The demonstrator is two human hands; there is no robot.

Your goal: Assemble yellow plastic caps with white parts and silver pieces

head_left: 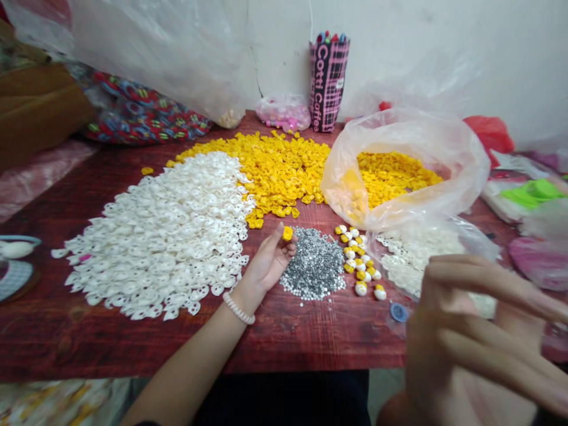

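Observation:
My left hand [272, 255], with a beaded band on its wrist, pinches a small yellow plastic piece [287, 234] between thumb and finger. It hovers at the left edge of a heap of small silver discs [313, 266]. Close to the camera at the lower right, my right hand [479, 337] is raised and blurred, its fingers stretched and apart, with nothing visible in them. Left of my left arm spreads a large pile of white flat pieces [164, 236]. Behind lies a pile of yellow pieces [284, 171]. Several joined yellow-and-white pieces [360, 260] sit right of the discs.
An open clear bag [337, 183] holds more yellow pieces; another bag holds white pieces [417, 248]. A blue round cap [398, 312] lies near the front. At the back stand a plaid bag [329, 86] and a pink-filled bag [284, 112]. Large filled bags [142, 112] crowd the left.

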